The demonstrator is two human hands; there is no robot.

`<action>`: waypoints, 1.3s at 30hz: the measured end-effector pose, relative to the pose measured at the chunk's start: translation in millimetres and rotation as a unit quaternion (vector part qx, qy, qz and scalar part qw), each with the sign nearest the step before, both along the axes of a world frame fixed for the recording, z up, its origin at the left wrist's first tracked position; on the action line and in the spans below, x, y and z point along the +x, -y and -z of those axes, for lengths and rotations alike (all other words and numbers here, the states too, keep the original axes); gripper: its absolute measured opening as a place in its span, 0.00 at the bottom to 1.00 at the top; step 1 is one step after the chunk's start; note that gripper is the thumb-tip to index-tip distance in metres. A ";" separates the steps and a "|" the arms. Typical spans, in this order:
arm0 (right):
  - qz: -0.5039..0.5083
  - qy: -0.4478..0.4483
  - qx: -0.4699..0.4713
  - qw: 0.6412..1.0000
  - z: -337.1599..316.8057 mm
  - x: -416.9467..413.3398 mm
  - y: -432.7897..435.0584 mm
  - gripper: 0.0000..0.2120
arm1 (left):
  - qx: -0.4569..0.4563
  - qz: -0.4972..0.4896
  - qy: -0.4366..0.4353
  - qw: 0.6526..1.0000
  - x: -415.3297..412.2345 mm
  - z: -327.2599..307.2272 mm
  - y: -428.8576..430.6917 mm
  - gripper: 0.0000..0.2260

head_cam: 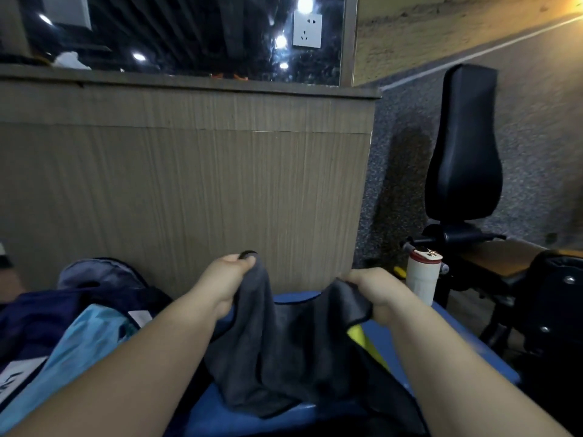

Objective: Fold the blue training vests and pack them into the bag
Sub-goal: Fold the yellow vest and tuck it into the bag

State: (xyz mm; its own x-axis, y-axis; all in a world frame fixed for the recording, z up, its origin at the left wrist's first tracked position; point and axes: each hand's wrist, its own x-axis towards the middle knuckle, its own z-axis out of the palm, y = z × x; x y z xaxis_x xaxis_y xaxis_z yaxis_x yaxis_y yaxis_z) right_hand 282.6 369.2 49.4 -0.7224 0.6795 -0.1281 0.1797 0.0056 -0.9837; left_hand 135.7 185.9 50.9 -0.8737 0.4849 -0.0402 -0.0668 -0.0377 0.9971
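Your left grip and right grip each pinch the dark grey fleecy cloth above the blue surface. The open navy bag lies on the left.

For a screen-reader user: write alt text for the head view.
The left hand and right hand hold a dark grey cloth up by its top corners over blue fabric. An open dark bag lies left, a white bottle stands right.

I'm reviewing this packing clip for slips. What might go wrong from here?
The grey cloth, pinched up by the left hand and right hand, drapes over the blue fabric and may drag or rumple it. The white bottle stands close to the right hand; a sideways sweep might topple it.
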 end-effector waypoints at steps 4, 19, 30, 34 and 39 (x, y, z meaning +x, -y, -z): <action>-0.050 -0.036 -0.005 0.998 8.2 -27.3 28.5 0.10 | -0.046 0.054 -0.088 0.994 20.2 17.4 -12.5 0.09; -0.077 -0.101 -0.119 0.985 13.0 -33.0 60.1 0.04 | -0.032 0.184 -0.189 0.964 22.5 50.1 4.7 0.38; -0.079 -0.091 -0.115 0.986 22.3 -36.9 63.8 0.07 | 0.041 0.116 -0.189 0.974 35.3 67.5 -1.4 0.23; -0.075 -0.090 -0.089 0.989 32.0 -40.6 64.2 0.08 | 0.074 0.080 -0.137 0.985 43.0 64.7 -2.2 0.12; -0.081 -0.084 -0.015 0.993 37.4 -44.5 64.8 0.11 | 0.067 0.020 -0.151 0.986 42.0 67.3 -6.5 0.08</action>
